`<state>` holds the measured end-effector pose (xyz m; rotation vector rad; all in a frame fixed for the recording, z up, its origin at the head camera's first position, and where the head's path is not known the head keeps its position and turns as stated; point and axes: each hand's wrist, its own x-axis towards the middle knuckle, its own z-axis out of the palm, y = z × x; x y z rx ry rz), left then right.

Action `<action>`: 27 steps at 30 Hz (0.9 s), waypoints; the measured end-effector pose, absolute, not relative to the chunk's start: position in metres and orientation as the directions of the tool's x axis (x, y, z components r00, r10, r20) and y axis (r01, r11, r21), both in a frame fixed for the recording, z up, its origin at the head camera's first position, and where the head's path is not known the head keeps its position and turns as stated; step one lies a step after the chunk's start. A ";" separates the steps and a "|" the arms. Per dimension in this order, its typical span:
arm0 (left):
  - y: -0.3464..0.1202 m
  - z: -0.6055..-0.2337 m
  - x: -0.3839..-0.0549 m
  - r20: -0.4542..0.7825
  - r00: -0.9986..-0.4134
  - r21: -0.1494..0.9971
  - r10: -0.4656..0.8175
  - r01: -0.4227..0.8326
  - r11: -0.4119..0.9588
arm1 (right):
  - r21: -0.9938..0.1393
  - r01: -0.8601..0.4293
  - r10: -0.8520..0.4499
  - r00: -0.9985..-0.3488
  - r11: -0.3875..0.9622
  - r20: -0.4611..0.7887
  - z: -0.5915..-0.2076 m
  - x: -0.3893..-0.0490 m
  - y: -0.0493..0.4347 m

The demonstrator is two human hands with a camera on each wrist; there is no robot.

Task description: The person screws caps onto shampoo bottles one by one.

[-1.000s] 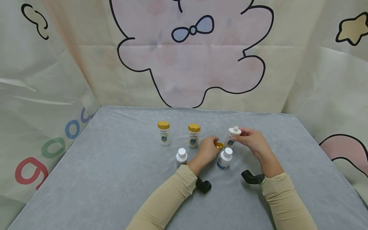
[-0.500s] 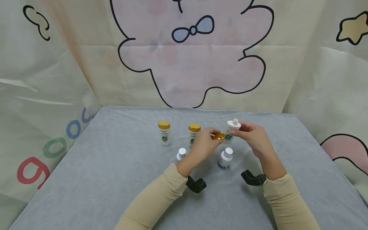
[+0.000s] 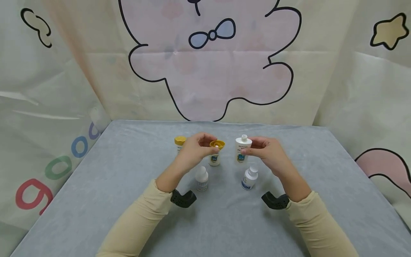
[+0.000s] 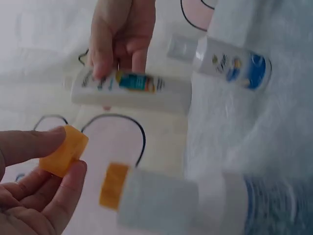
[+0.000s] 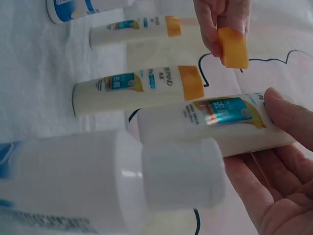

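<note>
In the head view my left hand (image 3: pixel 196 150) pinches a yellow cap (image 3: pixel 217 144), its hollow side facing up. Fingertips and thumb meet the cap's sides in the left wrist view, where the cap (image 4: pixel 63 152) shows from the side. My right hand (image 3: pixel 269 153) grips a white lotion bottle (image 3: pixel 243 148) with its bare nozzle upward. Thumb and fingers hold this bottle (image 5: pixel 220 120) near its top in the right wrist view. Behind the cap stands a yellow-capped bottle (image 3: pixel 214 159), partly hidden. Another, with a yellow cap (image 3: pixel 180 140), is mostly covered by my left hand.
Two white-capped bottles stand nearer me on the grey cloth (image 3: pixel 221 228): a left one (image 3: pixel 202 178) and a right one (image 3: pixel 249 177) with a blue label. A cartoon-printed curtain (image 3: pixel 205 78) rises behind the table.
My left hand has lifted the yellow cap and carried it left, away from the held bottle. My right hand has raised the bottle and shifted it left.
</note>
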<state>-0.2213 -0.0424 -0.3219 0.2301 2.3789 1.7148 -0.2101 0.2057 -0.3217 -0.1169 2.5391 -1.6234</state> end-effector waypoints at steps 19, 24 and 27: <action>-0.070 -0.336 -0.232 -0.033 -0.940 0.989 0.339 0.018 0.146 | -0.882 -0.051 -0.242 -0.967 0.469 -0.073 -0.334 -0.207 0.164; -0.071 -0.337 -0.232 -0.051 -0.937 0.989 0.346 0.001 0.150 | -0.881 -0.076 -0.244 -0.969 0.466 -0.046 -0.335 -0.207 0.159; -0.071 -0.337 -0.232 -0.063 -0.937 0.987 0.343 -0.007 0.161 | -0.869 -0.098 -0.249 -0.968 0.485 -0.029 -0.336 -0.207 0.158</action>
